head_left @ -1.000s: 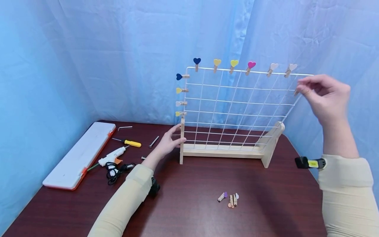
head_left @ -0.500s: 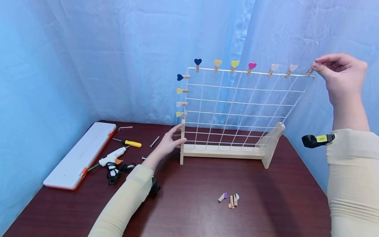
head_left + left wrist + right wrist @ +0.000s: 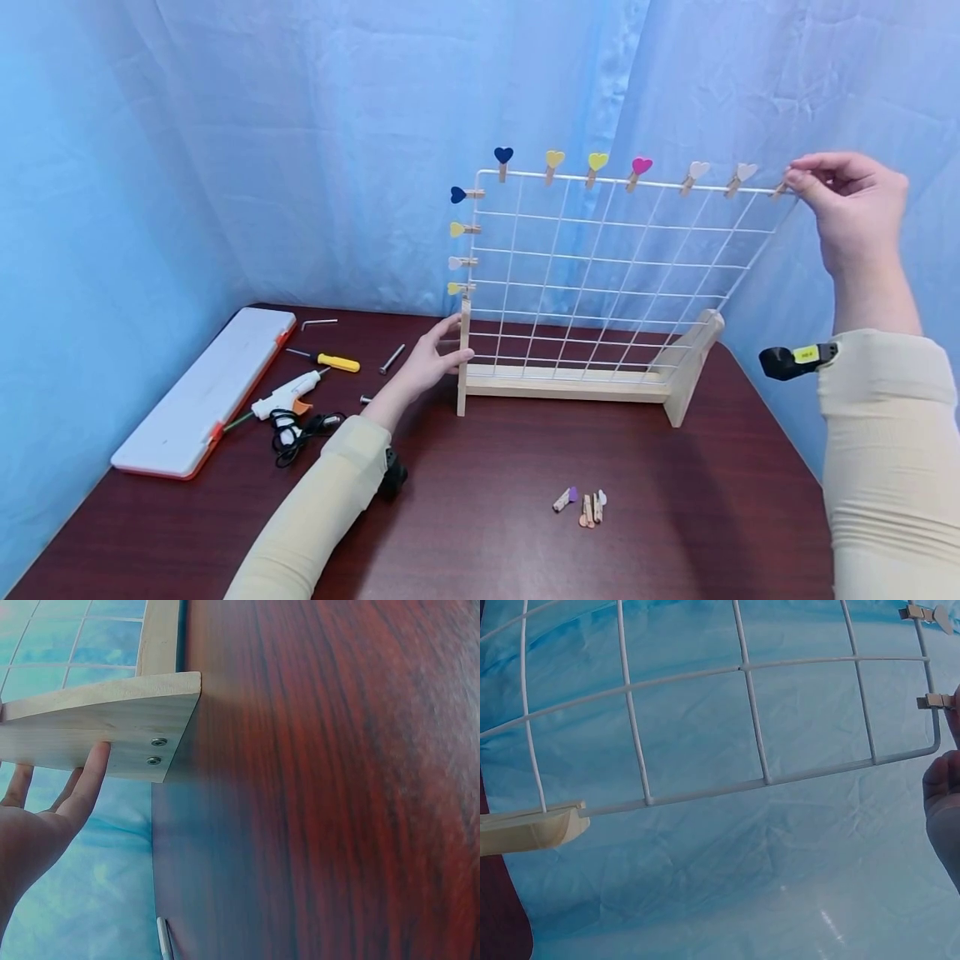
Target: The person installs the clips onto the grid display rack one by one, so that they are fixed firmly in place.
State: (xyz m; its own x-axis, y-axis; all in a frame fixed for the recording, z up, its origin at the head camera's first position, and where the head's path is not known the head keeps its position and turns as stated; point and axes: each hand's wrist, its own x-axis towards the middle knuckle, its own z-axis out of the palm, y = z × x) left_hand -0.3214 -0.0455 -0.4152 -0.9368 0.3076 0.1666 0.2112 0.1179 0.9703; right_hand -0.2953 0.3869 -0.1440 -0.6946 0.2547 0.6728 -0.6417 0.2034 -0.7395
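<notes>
In the head view, a white wire grid (image 3: 600, 267) stands in a wooden stand (image 3: 570, 383), with heart-topped clothespins along its top and left edges. My right hand (image 3: 855, 204) pinches a small wooden clothespin (image 3: 779, 192) at the top right corner; its upper end is hidden by the fingers. In the right wrist view, that clothespin (image 3: 935, 700) sits across the wire near the bend. My left hand (image 3: 431, 358) holds the stand's left side panel (image 3: 90, 727), thumb at the front edge and fingers reaching behind; one finger lies against the outer face beside two screws (image 3: 156, 750).
Several loose clothespins (image 3: 587, 508) lie on the dark table (image 3: 480, 533) in front. On the left are a white case (image 3: 202, 387), a glue gun (image 3: 288, 396) with its black cord, a yellow screwdriver (image 3: 337, 362), a hex key (image 3: 318, 322) and a bolt (image 3: 392, 358).
My right hand has risen from beside the grid's right edge to its top right corner with the clothespin, then dipped slightly down and left onto the wire. The left hand has stayed at the panel.
</notes>
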